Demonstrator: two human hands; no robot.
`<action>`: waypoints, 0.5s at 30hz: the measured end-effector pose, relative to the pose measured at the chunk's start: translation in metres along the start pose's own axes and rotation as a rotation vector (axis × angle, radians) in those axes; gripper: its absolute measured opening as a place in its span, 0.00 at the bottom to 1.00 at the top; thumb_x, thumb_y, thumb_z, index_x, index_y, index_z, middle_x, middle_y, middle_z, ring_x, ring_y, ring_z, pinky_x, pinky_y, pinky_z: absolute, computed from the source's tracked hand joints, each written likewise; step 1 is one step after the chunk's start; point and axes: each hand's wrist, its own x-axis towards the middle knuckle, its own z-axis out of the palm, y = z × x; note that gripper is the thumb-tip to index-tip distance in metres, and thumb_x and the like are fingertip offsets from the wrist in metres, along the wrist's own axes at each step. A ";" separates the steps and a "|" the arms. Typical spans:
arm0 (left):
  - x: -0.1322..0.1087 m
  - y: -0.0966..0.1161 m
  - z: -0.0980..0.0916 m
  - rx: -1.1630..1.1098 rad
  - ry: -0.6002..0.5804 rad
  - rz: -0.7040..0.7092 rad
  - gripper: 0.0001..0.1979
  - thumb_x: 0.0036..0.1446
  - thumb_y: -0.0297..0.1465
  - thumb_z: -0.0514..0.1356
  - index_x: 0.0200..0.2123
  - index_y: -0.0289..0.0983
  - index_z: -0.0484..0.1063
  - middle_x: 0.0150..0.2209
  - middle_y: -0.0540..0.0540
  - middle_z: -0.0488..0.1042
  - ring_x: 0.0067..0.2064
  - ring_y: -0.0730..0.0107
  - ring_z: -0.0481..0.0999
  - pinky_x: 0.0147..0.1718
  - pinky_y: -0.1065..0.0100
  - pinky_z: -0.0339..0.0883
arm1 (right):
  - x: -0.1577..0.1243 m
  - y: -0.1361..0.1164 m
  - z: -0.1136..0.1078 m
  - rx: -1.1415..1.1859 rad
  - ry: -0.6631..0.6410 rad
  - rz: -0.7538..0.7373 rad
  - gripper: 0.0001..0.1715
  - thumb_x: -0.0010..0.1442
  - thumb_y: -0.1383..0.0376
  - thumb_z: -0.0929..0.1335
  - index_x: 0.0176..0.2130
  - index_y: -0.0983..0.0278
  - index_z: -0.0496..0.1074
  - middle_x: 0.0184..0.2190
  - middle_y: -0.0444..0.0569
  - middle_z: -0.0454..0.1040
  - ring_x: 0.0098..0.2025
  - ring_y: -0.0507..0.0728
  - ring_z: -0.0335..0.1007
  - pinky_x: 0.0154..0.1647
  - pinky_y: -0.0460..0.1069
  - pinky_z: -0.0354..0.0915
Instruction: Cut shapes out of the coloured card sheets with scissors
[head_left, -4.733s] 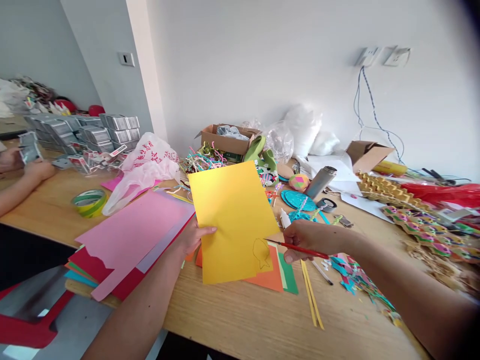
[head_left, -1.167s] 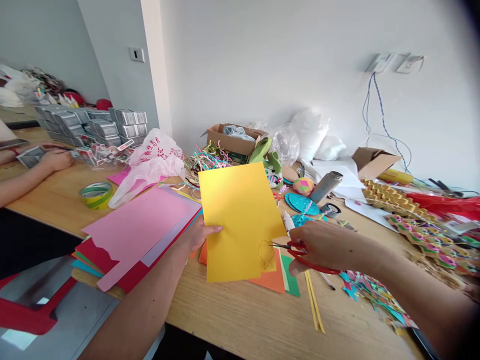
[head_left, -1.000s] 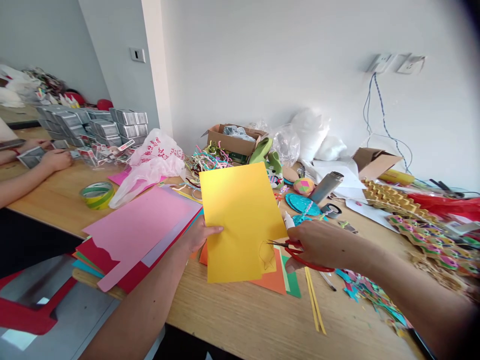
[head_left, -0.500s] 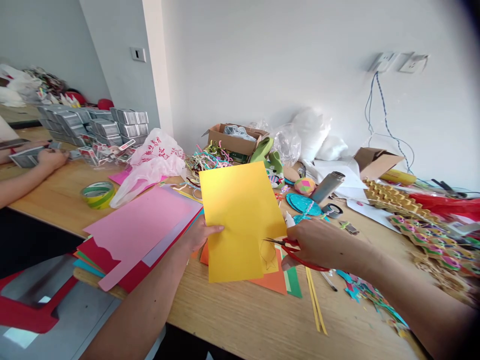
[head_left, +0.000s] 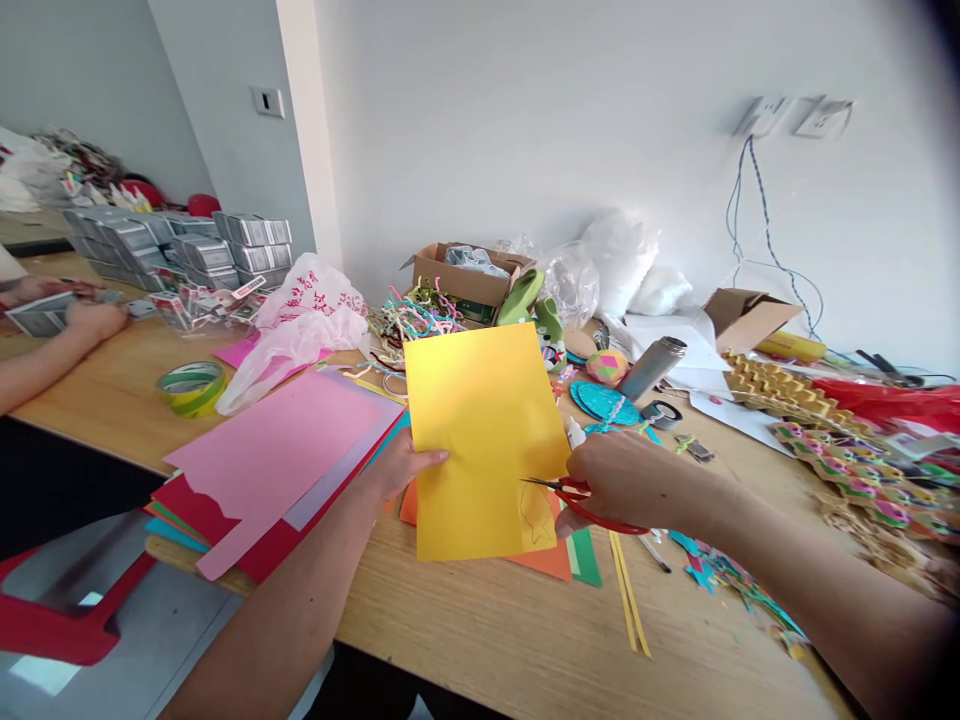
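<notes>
A sheet of yellow paper (head_left: 480, 430) is held up over the table by my left hand (head_left: 405, 468), which pinches its left edge with the thumb on the front. My right hand (head_left: 611, 480) grips red-handled scissors (head_left: 574, 490) at the sheet's right side. Their dark blades point left and lie at the paper just above a pencil outline (head_left: 536, 515) in the lower right corner. Orange paper (head_left: 544, 563) and green paper (head_left: 585, 560) lie on the table beneath the sheet.
Pink paper (head_left: 277, 440) tops a stack of coloured sheets at left, near a tape roll (head_left: 192, 388). A steel flask (head_left: 654, 368) and blue discs (head_left: 604, 402) stand behind my right hand. Yellow strips (head_left: 628, 595) lie in front. A co-worker's hand (head_left: 97, 318) is far left.
The scissors have shifted slightly left at the paper. The flap by the pencil outline, set apart from the sheet before, now lines up with it. The view has moved a little.
</notes>
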 end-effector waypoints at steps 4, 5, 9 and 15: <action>-0.002 0.003 0.002 0.025 0.011 -0.007 0.25 0.42 0.31 0.72 0.46 0.36 0.77 0.50 0.38 0.79 0.50 0.48 0.77 0.49 0.50 0.69 | 0.002 0.001 -0.003 0.111 -0.023 -0.056 0.34 0.52 0.36 0.67 0.23 0.63 0.74 0.18 0.46 0.67 0.20 0.54 0.60 0.20 0.47 0.45; -0.002 0.003 0.003 0.030 0.014 -0.008 0.25 0.41 0.32 0.72 0.46 0.36 0.77 0.50 0.38 0.79 0.50 0.48 0.77 0.49 0.50 0.69 | 0.003 0.002 -0.004 0.134 -0.028 -0.065 0.33 0.52 0.37 0.67 0.23 0.63 0.73 0.17 0.45 0.65 0.20 0.53 0.58 0.21 0.47 0.46; -0.003 0.006 0.005 0.043 0.019 -0.013 0.23 0.41 0.33 0.73 0.44 0.36 0.78 0.49 0.38 0.79 0.50 0.47 0.78 0.48 0.50 0.70 | 0.006 0.006 -0.001 0.211 -0.041 -0.081 0.35 0.53 0.37 0.66 0.17 0.63 0.67 0.15 0.42 0.60 0.18 0.50 0.50 0.21 0.47 0.45; -0.004 0.008 0.006 0.067 0.023 -0.013 0.23 0.40 0.34 0.73 0.43 0.37 0.78 0.48 0.38 0.80 0.49 0.47 0.78 0.48 0.51 0.70 | 0.011 0.015 0.011 0.260 -0.064 -0.074 0.39 0.51 0.33 0.63 0.15 0.63 0.61 0.14 0.41 0.56 0.18 0.50 0.48 0.21 0.48 0.43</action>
